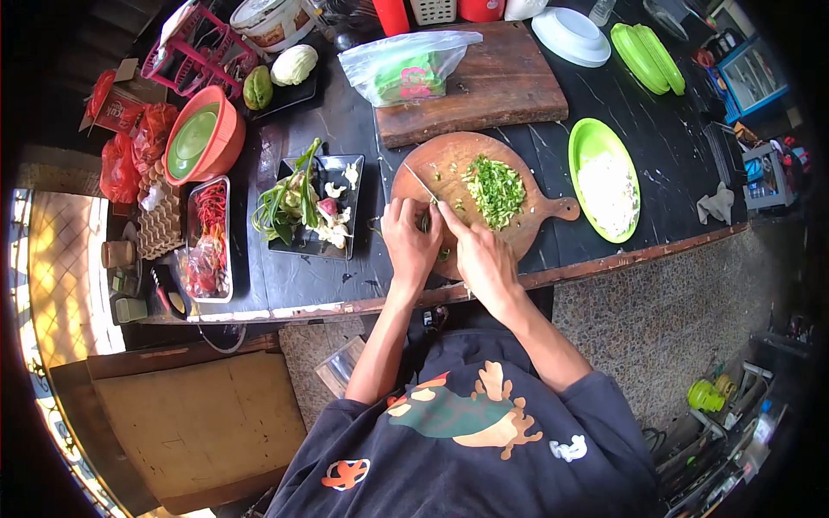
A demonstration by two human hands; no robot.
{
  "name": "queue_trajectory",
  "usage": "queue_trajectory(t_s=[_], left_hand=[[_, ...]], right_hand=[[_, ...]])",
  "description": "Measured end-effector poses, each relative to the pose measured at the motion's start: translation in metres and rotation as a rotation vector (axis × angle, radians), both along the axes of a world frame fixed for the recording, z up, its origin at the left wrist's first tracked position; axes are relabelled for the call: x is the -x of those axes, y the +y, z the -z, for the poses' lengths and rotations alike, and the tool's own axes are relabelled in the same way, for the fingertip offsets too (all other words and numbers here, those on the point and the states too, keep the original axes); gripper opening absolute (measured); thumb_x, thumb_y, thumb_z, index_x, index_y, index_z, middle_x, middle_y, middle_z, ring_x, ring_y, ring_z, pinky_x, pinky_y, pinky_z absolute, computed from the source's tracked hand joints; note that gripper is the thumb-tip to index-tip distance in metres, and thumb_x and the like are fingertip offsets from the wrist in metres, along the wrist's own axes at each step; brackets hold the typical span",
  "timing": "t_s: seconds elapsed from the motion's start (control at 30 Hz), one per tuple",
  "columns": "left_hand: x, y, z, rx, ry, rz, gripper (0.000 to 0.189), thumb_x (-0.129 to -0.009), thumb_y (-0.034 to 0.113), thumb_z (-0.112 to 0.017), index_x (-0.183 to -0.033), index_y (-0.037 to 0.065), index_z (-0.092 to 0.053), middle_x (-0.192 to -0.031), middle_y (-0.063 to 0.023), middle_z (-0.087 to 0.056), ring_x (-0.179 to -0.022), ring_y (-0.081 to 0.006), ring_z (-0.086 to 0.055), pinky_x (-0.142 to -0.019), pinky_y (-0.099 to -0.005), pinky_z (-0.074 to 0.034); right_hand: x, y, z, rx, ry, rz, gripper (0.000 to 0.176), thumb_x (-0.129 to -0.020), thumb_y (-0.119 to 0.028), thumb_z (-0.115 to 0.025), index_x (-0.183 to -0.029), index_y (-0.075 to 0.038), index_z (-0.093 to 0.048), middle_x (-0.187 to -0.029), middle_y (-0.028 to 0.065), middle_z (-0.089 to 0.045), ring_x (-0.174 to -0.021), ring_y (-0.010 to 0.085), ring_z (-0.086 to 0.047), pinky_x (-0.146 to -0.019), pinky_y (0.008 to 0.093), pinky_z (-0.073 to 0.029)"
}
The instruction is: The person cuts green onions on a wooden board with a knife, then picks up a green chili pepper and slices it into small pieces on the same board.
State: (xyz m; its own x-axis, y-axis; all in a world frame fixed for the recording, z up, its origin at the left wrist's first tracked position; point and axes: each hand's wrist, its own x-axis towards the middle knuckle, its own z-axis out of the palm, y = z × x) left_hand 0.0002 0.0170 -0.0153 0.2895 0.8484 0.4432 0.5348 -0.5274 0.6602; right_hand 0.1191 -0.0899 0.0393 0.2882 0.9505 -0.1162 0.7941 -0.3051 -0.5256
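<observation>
**Knife and fingers meet over the round board**

Head view: I watch both hands working low on a round wooden board [449, 148] with a handle. The right hand [486, 263] is clamped on a knife [420, 180], its index finger stretched forward toward the blade, which runs out ahead and to the left of the fingertips. The left hand [410, 240] is just beside it, fingers curled in around a small dark green piece [422, 222], mostly hidden from me; I cannot tell how tight that hold is.

Ahead and right of the right fingers, a heap of chopped greens [496, 192] lies on the same board. Farther right of them sits a bright green plate [598, 136] of white pieces [606, 192]. Left of the left fingers, a black plate [294, 245] bears leafy stalks [292, 200]; well beyond it lie red chillies [210, 205]. Straight ahead of both hands, past the round board, a thick wooden board [509, 73] carries a clear plastic bag [409, 71] with something green inside.
</observation>
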Motion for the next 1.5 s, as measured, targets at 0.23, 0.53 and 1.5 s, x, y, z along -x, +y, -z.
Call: queue_trajectory(t_s=[0.23, 0.53, 1.5], left_hand=[[0.004, -0.006, -0.009, -0.039, 0.097, 0.012, 0.012, -0.092, 0.01, -0.085, -0.096, 0.003, -0.076, -0.098, -0.0145, -0.069, -0.097, -0.0377, -0.066, -0.088, -0.0502, -0.052], [0.01, -0.01, -0.023, -0.002, 0.145, 0.04, 0.014, -0.093, 0.006, -0.082, -0.107, 0.003, -0.083, -0.102, -0.0138, -0.075, -0.099, -0.0371, -0.07, -0.091, -0.049, -0.056], [-0.001, 0.005, -0.014, -0.014, 0.05, 0.021, 0.013, -0.088, 0.009, -0.089, -0.09, 0.005, -0.078, -0.087, -0.0089, -0.069, -0.083, -0.0322, -0.064, -0.078, -0.0455, -0.052]], right_hand=[[0.002, -0.036, -0.011, 0.055, -0.018, 0.016, 0.078, -0.107, -0.004, -0.059, -0.177, -0.034, -0.046, -0.102, 0.0239, -0.072, -0.084, 0.0481, -0.079, -0.08, 0.0596, -0.066], [-0.008, 0.005, -0.016, 0.074, 0.038, 0.102, 0.074, -0.108, -0.004, -0.055, -0.176, -0.032, -0.049, -0.105, 0.0271, -0.074, -0.093, 0.0474, -0.079, -0.086, 0.06, -0.065], [-0.003, -0.1, -0.018, -0.003, 0.025, 0.057, 0.075, -0.11, -0.009, -0.065, -0.177, -0.034, -0.045, -0.09, 0.0207, -0.068, -0.079, 0.045, -0.076, -0.073, 0.0571, -0.065]])
